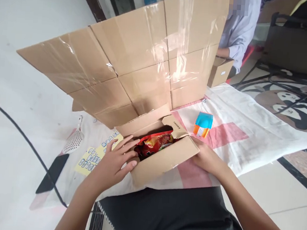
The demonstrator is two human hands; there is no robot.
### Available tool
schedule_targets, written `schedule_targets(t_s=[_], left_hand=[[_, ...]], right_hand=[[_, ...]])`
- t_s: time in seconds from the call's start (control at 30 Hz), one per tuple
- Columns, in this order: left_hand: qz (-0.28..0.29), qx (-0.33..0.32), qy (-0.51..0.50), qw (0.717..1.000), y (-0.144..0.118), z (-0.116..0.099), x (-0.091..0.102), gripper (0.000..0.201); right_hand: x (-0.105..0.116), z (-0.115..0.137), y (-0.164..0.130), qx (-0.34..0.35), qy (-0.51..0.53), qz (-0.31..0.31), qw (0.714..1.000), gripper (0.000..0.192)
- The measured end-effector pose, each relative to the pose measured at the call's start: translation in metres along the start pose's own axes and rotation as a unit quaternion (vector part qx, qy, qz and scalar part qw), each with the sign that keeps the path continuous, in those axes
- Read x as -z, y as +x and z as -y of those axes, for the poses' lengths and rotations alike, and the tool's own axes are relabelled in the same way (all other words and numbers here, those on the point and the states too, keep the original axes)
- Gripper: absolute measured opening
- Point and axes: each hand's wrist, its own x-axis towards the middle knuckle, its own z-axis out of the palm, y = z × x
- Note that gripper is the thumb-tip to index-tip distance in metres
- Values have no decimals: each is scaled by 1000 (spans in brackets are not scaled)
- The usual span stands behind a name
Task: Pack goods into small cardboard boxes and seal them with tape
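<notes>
— Cardboard, then: where does the small open box (163, 158) sit?

— On a white and pink cloth (237, 132) spread over the pale tiled floor (277, 188), just in front of the person's dark lap. Its flaps stand open.

— What is inside?

— Red and orange snack packets (155, 145), filling the opening.

— And the hands?

— The left hand (115, 163) lies against the box's near left corner, fingers (126, 146) spread and flat, tips at the rim by the packets. The right hand (206, 156) presses the near right corner; its fingers are hidden behind the flap, so I cannot tell how they are set.

— What is around it?

— A large taped cardboard sheet (125, 63) leans up just behind. To the right on the cloth stands a small blue and orange carton (202, 125). To the left lie a yellow sticker sheet (93, 158), a white perforated scoop (73, 141), a dark phone (53, 172) and a black cable (21, 133).

— Anyone else?

— Far right, another person in a light shirt (239, 33) sits behind a second small box (220, 70), beside a panda rug (292, 104).
</notes>
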Motion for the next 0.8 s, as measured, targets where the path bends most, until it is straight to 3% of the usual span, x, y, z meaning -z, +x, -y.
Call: schedule_targets(t_s=[0.07,0.13,0.17,0.3,0.33,0.4,0.43,0.47,0.5,0.57,0.6,0.67,0.7,0.8], left_hand=[[-3,-38,16,999,13,2,-5,34],[-27,-73,12,997,23,6,-4,30],[-43,-84,3,996,25,9,-5,26],[-177,-35,-62,982,21,21,-26,20],[-237,-17,-83,968,19,23,-37,24],[-362,18,-118,924,18,25,-59,31],[-415,31,-132,900,17,25,-69,39],[-443,41,-144,884,17,24,-77,52],[-445,43,-159,880,16,23,-84,68],[-404,28,-196,893,11,20,-90,103],[-375,17,-208,903,7,19,-90,122],[-319,-11,-182,930,-1,18,-83,142],[-306,-30,-145,940,-4,18,-76,133],[-279,-84,-35,956,-3,19,-52,47]], right_hand=[[16,-3,-8,-65,-43,-97,992,18],[39,-11,-11,-144,-70,-248,955,16],[51,-16,-9,-176,-66,-290,938,17],[79,-26,13,-254,-54,-208,943,40],[78,-23,19,-235,-82,-228,941,43],[69,-9,29,-129,-134,-282,941,44],[62,0,34,-57,-135,-260,954,42],[54,9,39,10,-116,-189,975,39],[47,18,44,61,-82,-88,991,37],[33,30,53,98,-8,82,992,41],[28,33,57,93,18,114,989,44],[20,32,60,65,49,86,993,50],[17,30,60,56,57,60,995,51],[8,26,56,64,69,36,995,47]])
